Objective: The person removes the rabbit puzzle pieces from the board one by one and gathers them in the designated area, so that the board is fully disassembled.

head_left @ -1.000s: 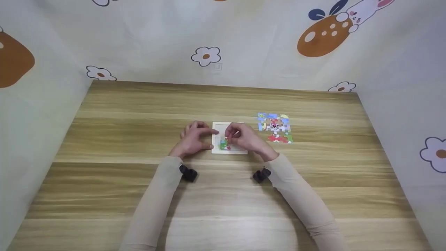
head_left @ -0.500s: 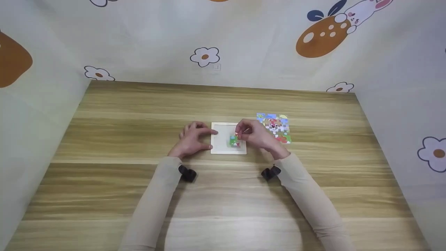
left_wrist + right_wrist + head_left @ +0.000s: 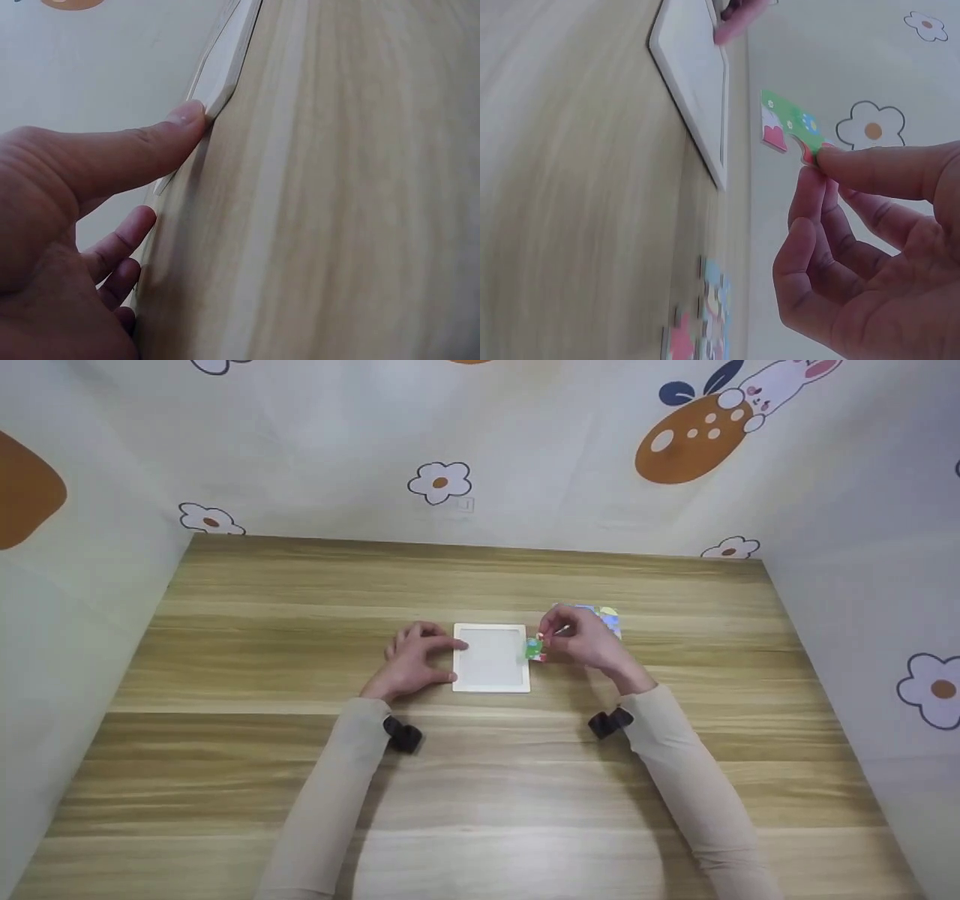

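Note:
Between thumb and fingertips, my right hand (image 3: 589,641) pinches a green jigsaw puzzle piece (image 3: 789,124) with red and white parts, raised off the table in the right wrist view. In the head view the piece overlaps the right edge of a white square puzzle frame (image 3: 491,687). The frame lies flat, its recess bare. My left hand (image 3: 412,660) rests at the frame's left side, index finger over the rim and thumb (image 3: 176,127) against the edge. Beyond my right hand lies a partly assembled puzzle (image 3: 609,620), mostly hidden by that hand in the head view.
The wooden table (image 3: 480,780) ends at a pale patterned backdrop (image 3: 525,457) behind and at both sides. A small black camera sits on each wrist, the left one (image 3: 403,733) and the right one (image 3: 609,723).
My right hand has carried the green puzzle piece from over the frame's recess to the right, past its edge and towards the assembled puzzle. The left hand stays at the frame.

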Demonstrator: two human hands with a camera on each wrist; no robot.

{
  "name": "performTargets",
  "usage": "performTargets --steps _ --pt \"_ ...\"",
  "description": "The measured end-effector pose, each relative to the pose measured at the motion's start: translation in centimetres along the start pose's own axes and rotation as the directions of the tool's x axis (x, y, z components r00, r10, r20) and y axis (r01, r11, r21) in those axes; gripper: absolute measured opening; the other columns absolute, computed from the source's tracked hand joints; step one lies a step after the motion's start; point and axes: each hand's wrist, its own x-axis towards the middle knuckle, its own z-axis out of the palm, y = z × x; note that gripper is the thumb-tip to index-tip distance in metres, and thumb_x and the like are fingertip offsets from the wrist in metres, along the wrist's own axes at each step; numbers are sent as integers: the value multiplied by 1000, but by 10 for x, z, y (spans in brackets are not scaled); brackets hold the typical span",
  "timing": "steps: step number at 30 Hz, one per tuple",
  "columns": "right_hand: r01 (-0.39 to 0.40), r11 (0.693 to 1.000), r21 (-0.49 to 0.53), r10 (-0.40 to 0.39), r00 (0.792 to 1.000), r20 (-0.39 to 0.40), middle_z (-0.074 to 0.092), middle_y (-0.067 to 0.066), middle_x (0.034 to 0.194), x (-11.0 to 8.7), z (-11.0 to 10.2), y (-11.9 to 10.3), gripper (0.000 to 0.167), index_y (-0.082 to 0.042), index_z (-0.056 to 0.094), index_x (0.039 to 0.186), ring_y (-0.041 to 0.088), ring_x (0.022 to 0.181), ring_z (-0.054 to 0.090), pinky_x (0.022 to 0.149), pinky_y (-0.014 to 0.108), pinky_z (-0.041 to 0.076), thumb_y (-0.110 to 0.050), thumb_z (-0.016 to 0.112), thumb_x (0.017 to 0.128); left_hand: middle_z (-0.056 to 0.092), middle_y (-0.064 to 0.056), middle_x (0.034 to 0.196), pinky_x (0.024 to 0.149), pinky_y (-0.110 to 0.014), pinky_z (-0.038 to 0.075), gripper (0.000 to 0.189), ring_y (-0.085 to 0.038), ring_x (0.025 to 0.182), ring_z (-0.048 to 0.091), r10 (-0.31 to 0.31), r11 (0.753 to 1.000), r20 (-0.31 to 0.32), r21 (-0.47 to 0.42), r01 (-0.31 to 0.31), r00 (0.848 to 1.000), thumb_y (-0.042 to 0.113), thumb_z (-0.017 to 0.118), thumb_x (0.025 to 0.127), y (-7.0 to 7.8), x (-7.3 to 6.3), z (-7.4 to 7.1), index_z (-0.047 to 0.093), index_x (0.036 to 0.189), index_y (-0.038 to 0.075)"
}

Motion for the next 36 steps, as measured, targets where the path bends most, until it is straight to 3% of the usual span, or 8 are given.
performTargets --steps 5,12,17,29,36 --pt "-61 998 10 61 998 4 61 15 89 -3 -11 7 18 8 60 96 21 78 60 72 25 47 14 56 80 41 -10 135 99 -56 7 45 -36 125 22 4 1000 3 1 -4 1000 18 80 78 -1 -1 0 68 122 20" --pt "-115 993 -29 116 993 11 62 15 84 -3 -23 20 18 8 61 95 18 72 58 65 23 47 14 57 78 39 -11 136 95 -55 10 45 -36 123 22 2 1000 3 -23 -2 1000 18 80 79 -1 -2 -1 68 122 20" --pt "-139 989 -52 140 990 12 63 8 79 -2 -25 30 15 9 62 94 14 71 58 62 22 46 15 60 79 39 -12 136 96 -56 10 45 -35 124 21 -5 1000 3 -22 5 1000 18 80 78 0 -2 -1 68 122 20" --pt "-171 979 -107 173 985 8 62 6 76 2 -24 40 14 9 62 92 13 69 56 60 21 45 15 60 80 40 -12 136 99 -56 8 45 -35 126 20 -8 1000 6 -4 8 1000 19 80 78 -1 -1 1 68 122 20" --pt "-180 971 -158 182 983 0 64 17 85 1 -23 40 13 7 63 92 14 71 56 63 23 44 11 61 80 41 -11 135 99 -55 9 46 -35 124 22 -5 1000 5 -4 5 1000 18 80 78 -2 -1 2 67 122 21"
